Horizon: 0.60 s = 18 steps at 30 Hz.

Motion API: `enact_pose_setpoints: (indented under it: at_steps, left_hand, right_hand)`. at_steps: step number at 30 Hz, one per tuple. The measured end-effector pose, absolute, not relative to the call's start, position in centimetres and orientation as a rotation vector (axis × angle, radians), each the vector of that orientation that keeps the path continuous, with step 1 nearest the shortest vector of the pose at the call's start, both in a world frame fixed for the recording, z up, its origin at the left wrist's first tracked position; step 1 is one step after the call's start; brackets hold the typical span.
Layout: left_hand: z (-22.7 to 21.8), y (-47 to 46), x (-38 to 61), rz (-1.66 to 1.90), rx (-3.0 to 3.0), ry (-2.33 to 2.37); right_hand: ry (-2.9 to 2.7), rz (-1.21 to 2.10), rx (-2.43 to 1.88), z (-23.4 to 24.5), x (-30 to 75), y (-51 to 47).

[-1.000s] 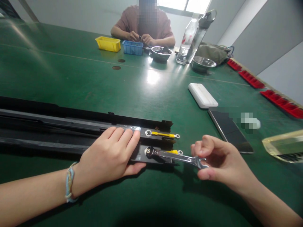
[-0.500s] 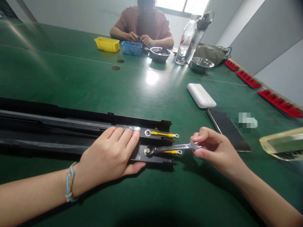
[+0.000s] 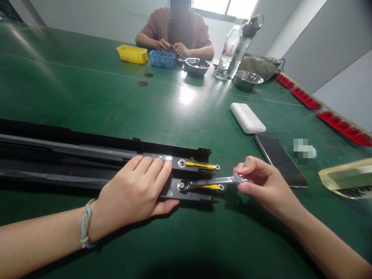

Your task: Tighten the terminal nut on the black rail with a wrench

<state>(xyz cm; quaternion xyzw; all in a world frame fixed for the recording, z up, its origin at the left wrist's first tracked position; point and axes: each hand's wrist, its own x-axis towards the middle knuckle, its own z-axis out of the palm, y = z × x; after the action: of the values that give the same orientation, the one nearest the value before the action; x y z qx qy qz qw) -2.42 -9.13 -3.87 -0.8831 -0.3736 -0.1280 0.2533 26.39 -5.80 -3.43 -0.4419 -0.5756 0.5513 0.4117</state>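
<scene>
A long black metal rail [image 3: 87, 155] lies across the green table [image 3: 116, 97] from the left edge to the middle. My left hand [image 3: 136, 192] rests flat on the rail near its right end, fingers together and stretched out. Two short yellow-sleeved wires with ring terminals [image 3: 200, 165] sit at the rail's end. My right hand [image 3: 263, 184] pinches the far end of a small silver wrench [image 3: 212, 181]. The wrench's ring end sits on a fastener at the near terminal.
A white box [image 3: 247, 117] and a dark phone [image 3: 280, 159] lie right of the rail. A clear plastic piece [image 3: 347, 178] is at the right edge, red bins [image 3: 345, 128] beyond. Across the table a person works beside yellow [image 3: 132, 54] and blue trays [image 3: 162, 59], steel bowls and bottles.
My right hand swung the wrench handle away from me, from pointing down-right to nearly level with the rail. My left hand stayed put.
</scene>
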Motion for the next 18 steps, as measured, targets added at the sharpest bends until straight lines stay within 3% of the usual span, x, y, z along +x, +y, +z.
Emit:
enact_pose_setpoints:
  at_steps: [18]
  left_hand:
    - [-4.5,-8.7,-1.9,-0.336,-2.392,-1.015]
  right_hand:
    - [-1.616,1.373,-0.994,-2.8,26.7,-7.1]
